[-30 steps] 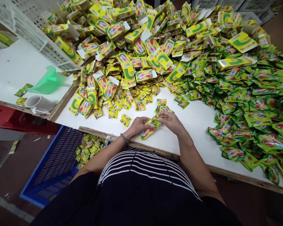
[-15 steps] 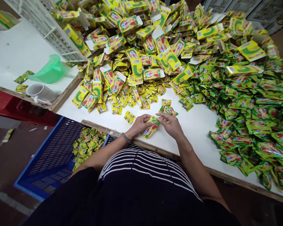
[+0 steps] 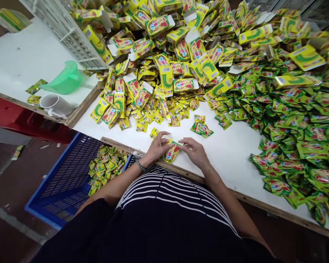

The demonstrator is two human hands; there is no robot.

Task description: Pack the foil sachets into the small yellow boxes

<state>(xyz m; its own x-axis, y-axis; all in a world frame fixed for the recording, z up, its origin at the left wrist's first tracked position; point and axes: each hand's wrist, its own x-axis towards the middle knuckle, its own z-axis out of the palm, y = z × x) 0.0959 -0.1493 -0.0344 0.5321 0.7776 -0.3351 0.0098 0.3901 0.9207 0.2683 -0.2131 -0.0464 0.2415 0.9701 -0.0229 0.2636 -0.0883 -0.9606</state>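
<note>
Low over the table's front edge, a small yellow-and-green candy carton [image 3: 171, 153] with white end flaps is between my hands. My left hand [image 3: 157, 149] grips its left side, thumb across the front. At its upper right corner, my right hand [image 3: 194, 150] pinches the edge near a white flap; the fingertips partly hide that end. Beyond the left fingers lies a small yellow sachet [image 3: 154, 133]. A green sachet [image 3: 202, 129] rests on the white tabletop further back, touching a small yellow sachet [image 3: 200, 118].
Yellow cartons [image 3: 167, 80] heap up at the back, several with open flaps. Green sachets [image 3: 296, 146] pile on the right. A blue crate [image 3: 55, 182] holding yellow packets stands below left. A green scoop [image 3: 65, 78] and white mug [image 3: 56, 105] sit on the left table beside a white plastic rack [image 3: 68, 34].
My view has shifted slightly, so the table contents appear further right. Both hands and the carton have come slightly nearer the table's front edge, and white flaps now show at the carton's top.
</note>
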